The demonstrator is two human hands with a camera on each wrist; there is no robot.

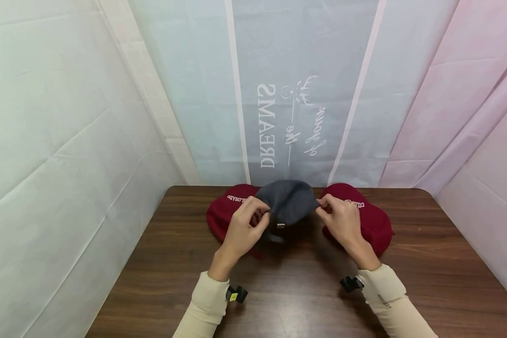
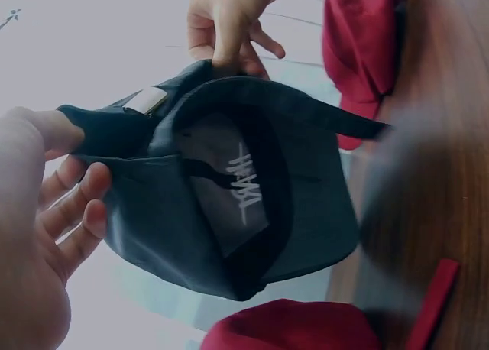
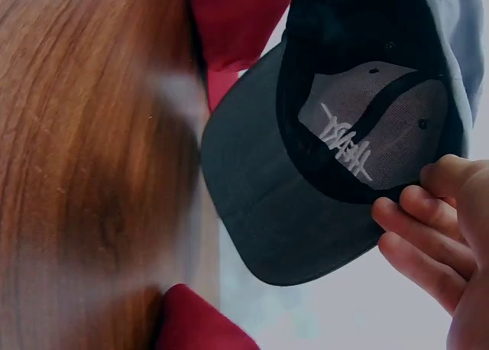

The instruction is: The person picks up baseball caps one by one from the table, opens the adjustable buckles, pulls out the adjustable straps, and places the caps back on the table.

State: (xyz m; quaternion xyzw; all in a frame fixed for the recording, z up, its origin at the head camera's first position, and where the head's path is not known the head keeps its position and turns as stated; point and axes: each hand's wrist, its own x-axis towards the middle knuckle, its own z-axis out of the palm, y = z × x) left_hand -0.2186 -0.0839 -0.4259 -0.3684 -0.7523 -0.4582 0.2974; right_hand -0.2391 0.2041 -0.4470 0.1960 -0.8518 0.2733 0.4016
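As red caps flank it, hands pinch cap (gray).

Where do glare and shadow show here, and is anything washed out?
Head view: bottom-centre glare on the wooden tabletop, dark shadow beneath the gray baseball cap; left wrist view: upper left washed out nearly white; right wrist view: hazy pale sheen on the tabletop.

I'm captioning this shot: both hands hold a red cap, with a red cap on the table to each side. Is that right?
Not quite: the head view shows the held cap is a dark grey cap, not red. The left hand and right hand do hold it, with a red cap on the table to each side.
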